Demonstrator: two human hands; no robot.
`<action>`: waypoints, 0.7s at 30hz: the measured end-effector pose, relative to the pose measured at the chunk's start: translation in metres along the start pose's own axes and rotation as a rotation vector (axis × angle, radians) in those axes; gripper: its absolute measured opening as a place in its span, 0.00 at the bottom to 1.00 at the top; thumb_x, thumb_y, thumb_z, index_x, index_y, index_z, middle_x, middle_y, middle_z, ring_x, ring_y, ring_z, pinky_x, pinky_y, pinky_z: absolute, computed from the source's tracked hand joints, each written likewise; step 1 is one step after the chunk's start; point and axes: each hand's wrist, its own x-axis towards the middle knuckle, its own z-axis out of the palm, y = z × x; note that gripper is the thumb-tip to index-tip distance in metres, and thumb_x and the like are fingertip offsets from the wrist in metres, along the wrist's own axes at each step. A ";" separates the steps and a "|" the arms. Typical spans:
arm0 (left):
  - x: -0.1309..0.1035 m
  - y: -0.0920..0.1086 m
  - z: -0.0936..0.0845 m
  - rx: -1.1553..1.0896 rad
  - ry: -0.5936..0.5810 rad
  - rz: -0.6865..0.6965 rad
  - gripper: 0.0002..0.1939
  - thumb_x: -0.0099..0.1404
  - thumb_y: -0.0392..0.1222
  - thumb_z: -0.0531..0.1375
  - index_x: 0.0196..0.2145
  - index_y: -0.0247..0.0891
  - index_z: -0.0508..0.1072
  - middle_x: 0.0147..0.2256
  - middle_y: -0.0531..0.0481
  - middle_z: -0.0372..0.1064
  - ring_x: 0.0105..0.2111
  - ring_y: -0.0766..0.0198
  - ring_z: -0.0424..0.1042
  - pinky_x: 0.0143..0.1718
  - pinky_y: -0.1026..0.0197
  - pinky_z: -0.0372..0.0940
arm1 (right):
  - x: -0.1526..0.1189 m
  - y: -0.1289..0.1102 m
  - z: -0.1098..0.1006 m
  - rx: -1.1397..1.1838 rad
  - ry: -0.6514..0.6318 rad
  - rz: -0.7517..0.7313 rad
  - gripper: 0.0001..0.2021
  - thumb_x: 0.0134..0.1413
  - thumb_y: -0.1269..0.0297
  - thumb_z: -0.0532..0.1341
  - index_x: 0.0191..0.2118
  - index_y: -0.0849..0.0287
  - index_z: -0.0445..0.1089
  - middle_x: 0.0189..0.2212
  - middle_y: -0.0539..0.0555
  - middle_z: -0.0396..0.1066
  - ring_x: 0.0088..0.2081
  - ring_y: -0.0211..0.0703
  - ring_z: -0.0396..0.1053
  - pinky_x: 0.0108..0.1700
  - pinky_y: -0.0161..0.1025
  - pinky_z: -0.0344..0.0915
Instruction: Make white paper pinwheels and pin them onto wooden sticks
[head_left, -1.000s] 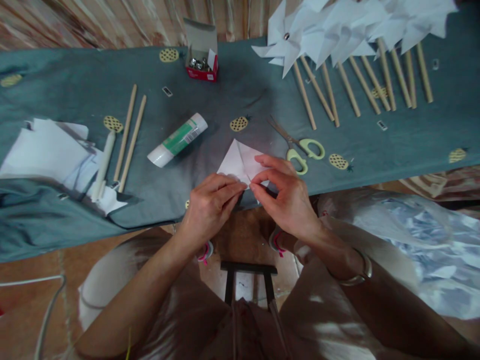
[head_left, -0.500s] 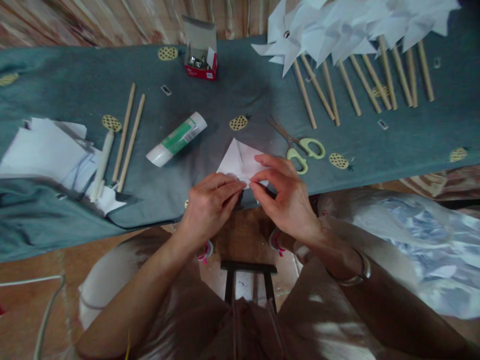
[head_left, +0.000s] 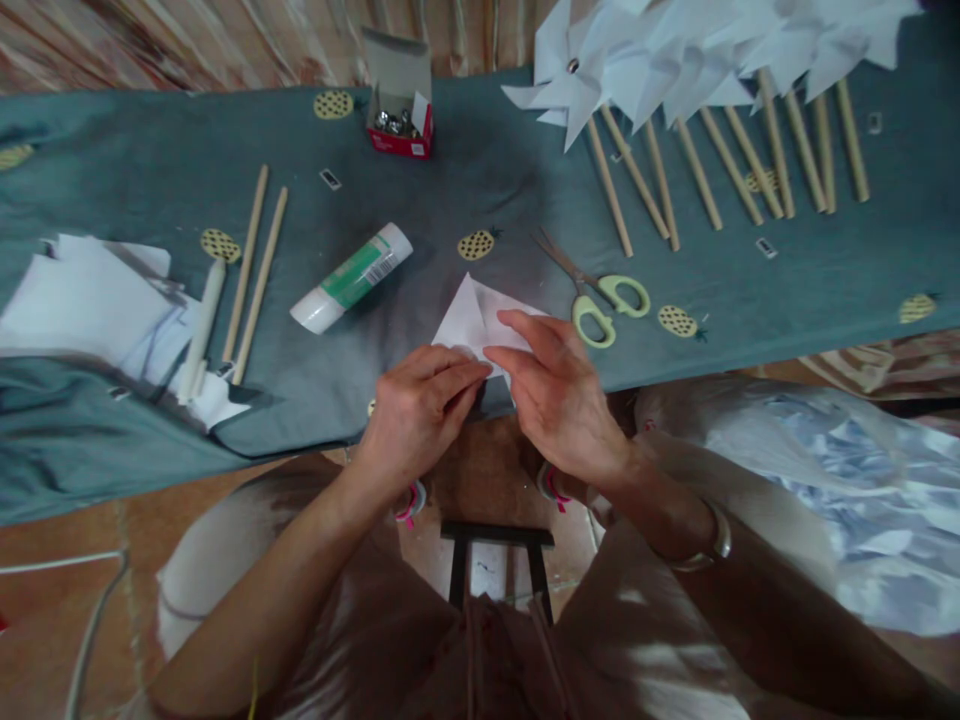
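Observation:
A small piece of folded white paper (head_left: pixel 466 318) lies at the table's front edge, one corner pointing away from me. My left hand (head_left: pixel 424 400) pinches its near left edge between thumb and fingers. From the other side, my right hand (head_left: pixel 559 390) grips the paper, two fingers laid over its face and the thumb hidden. Green-handled scissors (head_left: pixel 592 290) rest just right of the paper, blades partly open. To its left is a white and green glue stick (head_left: pixel 352 278), lying on its side.
Finished white paper pinwheels (head_left: pixel 637 70) on wooden sticks lie at the back right. A red box (head_left: pixel 401 145) of metal pins stands open at the back. Two loose sticks (head_left: pixel 259 280), a pen (head_left: pixel 204 330) and white paper sheets (head_left: pixel 90 300) are at left. A plastic bag (head_left: pixel 847 480) sits lower right.
My right hand has shifted slightly left over the paper; its thumb, seen before at the near edge, is now out of sight. The left hand keeps its hold.

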 end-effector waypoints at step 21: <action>0.000 -0.002 0.003 0.025 -0.003 0.037 0.06 0.66 0.34 0.58 0.39 0.35 0.75 0.35 0.46 0.72 0.37 0.62 0.73 0.39 0.60 0.71 | -0.002 -0.001 0.005 -0.076 0.013 -0.067 0.17 0.59 0.77 0.50 0.48 0.59 0.71 0.59 0.61 0.65 0.59 0.53 0.60 0.58 0.56 0.61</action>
